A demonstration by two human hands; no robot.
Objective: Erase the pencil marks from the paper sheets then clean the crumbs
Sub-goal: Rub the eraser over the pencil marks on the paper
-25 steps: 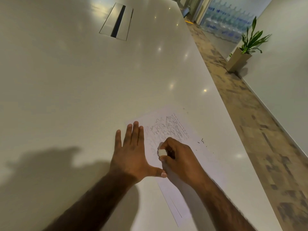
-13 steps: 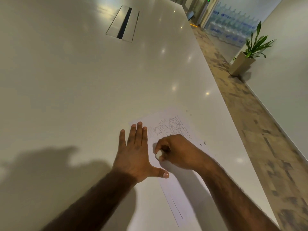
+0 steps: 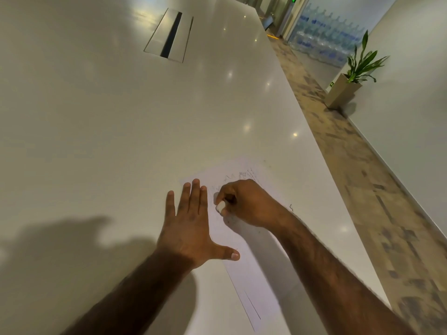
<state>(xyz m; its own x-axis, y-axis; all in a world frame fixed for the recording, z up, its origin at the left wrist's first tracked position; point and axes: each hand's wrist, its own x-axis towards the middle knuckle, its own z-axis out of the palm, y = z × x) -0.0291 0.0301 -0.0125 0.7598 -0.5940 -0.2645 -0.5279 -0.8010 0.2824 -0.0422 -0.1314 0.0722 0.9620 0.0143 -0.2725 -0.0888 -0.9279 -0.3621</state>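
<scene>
Two bare hands are seen at work on one long, glossy off-white table (image 3: 116,122). A white sheet of paper (image 3: 249,274) is laid near the table's right edge. A thin line close to the sheet's lower left edge may mark a second sheet beneath, though this cannot be told. The left hand (image 3: 188,228) is spread flat, its four fingers straight and its thumb splayed. It is pressed on the paper's left margin, with part of the palm on the bare table. One small white eraser (image 3: 220,206) is pinched in the curled fingers of the right hand (image 3: 244,204) and is set against the paper just beside the left hand's fingertips. Faint grey pencil scribbles (image 3: 244,175) are visible on the sheet beyond the right knuckles. A few dark specks (image 3: 292,207), too small to count, are found just right of the right wrist. One rectangular metal cable hatch (image 3: 169,36) is set into the far tabletop. One green plant in a tapered beige pot (image 3: 348,85) is stood on the patterned floor, and rows of blue water bottles (image 3: 326,37) are stacked behind it.
</scene>
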